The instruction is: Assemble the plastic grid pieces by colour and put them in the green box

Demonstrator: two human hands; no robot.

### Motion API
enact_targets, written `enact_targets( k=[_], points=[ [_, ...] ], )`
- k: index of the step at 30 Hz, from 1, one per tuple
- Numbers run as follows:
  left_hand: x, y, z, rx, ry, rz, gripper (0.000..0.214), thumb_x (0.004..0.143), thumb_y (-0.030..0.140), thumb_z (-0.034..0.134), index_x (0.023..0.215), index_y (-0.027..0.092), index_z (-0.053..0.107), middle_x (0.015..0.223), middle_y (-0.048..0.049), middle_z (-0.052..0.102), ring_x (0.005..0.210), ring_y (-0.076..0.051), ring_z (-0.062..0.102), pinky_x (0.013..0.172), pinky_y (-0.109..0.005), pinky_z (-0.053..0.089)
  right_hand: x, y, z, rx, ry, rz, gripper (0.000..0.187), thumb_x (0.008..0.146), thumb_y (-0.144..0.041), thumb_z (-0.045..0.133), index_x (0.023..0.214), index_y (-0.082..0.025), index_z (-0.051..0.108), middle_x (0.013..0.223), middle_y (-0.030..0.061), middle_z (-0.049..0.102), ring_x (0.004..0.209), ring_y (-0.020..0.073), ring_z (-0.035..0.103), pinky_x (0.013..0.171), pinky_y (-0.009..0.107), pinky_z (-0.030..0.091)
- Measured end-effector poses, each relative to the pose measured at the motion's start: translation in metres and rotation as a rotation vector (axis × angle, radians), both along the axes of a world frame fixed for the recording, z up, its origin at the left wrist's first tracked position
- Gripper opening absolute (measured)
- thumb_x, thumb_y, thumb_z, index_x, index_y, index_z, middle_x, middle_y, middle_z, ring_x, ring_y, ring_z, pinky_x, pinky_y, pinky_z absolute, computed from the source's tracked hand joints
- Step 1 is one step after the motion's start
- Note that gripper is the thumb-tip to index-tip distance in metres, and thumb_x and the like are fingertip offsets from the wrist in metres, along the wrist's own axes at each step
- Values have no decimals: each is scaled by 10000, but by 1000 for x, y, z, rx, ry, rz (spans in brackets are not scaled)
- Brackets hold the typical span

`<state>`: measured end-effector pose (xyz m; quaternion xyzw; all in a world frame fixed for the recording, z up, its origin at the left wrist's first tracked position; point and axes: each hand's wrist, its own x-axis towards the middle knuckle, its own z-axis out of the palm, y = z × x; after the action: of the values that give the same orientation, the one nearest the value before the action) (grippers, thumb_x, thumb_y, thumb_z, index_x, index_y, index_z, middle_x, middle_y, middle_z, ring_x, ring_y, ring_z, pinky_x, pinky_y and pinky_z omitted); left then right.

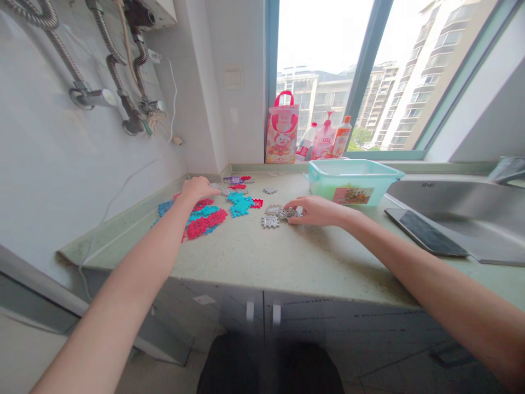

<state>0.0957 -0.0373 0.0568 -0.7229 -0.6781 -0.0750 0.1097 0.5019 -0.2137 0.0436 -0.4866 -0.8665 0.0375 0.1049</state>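
Flat toothed plastic tiles lie scattered on the pale green counter (254, 257): red ones (205, 223), blue ones (240, 203), grey ones (270, 221) and purple ones (232, 180). My left hand (197, 187) reaches over the red and blue pile, fingers curled downward onto the tiles; what they hold is hidden. My right hand (314, 210) rests on the counter with its fingers pinched on grey tiles (287, 213).
A teal plastic tub (353, 183) stands just behind my right hand. A dark phone (426, 232) lies at the edge of the steel sink (463, 205). A pink bag (282, 131) and detergent bottles (326, 139) stand on the window sill. Hoses hang on the left wall.
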Motion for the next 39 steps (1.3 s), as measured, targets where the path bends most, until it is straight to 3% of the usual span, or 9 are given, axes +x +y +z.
enact_targets(
  k=[6, 19, 27, 32, 35, 39],
  points=[
    [19, 4, -13, 53, -11, -136, 671, 717, 711, 732, 1201, 256, 822, 1156, -120, 822, 1118, -365, 748, 934, -387, 574, -1, -1, 2, 7, -14, -9, 516, 941, -495, 717, 1388, -237, 731, 1232, 97, 785, 904, 232, 728, 856, 336, 517],
    [32, 15, -28, 23, -65, -214, 682, 844, 725, 625, 1281, 237, 813, 1308, -119, 784, 1208, -347, 726, 992, -353, 557, -1, 1, 1, 9, -34, -11, 514, 938, -516, 701, 1385, -264, 732, 1272, 92, 786, 1038, 283, 746, 916, 374, 535],
    [33, 7, -20, 3, -86, -135, 642, 775, 721, 679, 1165, 242, 856, 1212, -126, 815, 1149, -364, 738, 935, -358, 577, 0, 2, -1, 13, -31, -10, 503, 933, -504, 711, 1377, -268, 734, 1261, 87, 790, 1019, 272, 745, 908, 364, 532],
    [31, -8, -3, 86, -90, -93, 643, 756, 748, 684, 1142, 263, 859, 1125, -129, 831, 1083, -383, 744, 890, -410, 590, 0, 1, 0, 13, -20, -12, 491, 931, -517, 713, 1361, -282, 744, 1251, 78, 794, 996, 262, 751, 895, 355, 535],
    [38, -22, 10, 200, -125, -186, 637, 776, 733, 702, 1153, 244, 857, 1089, -114, 830, 1054, -367, 742, 944, -428, 579, -1, 0, 0, 5, -16, -17, 503, 930, -509, 716, 1376, -277, 731, 1256, 78, 794, 975, 258, 752, 896, 360, 533],
    [70, -51, 16, 278, -243, -530, 621, 784, 647, 782, 1233, 221, 833, 1103, -90, 811, 1027, -303, 726, 1012, -406, 552, -4, -3, 2, -28, 31, -59, 622, 910, -509, 741, 1470, -252, 657, 1283, 85, 787, 910, 239, 755, 856, 350, 535]
  ],
)
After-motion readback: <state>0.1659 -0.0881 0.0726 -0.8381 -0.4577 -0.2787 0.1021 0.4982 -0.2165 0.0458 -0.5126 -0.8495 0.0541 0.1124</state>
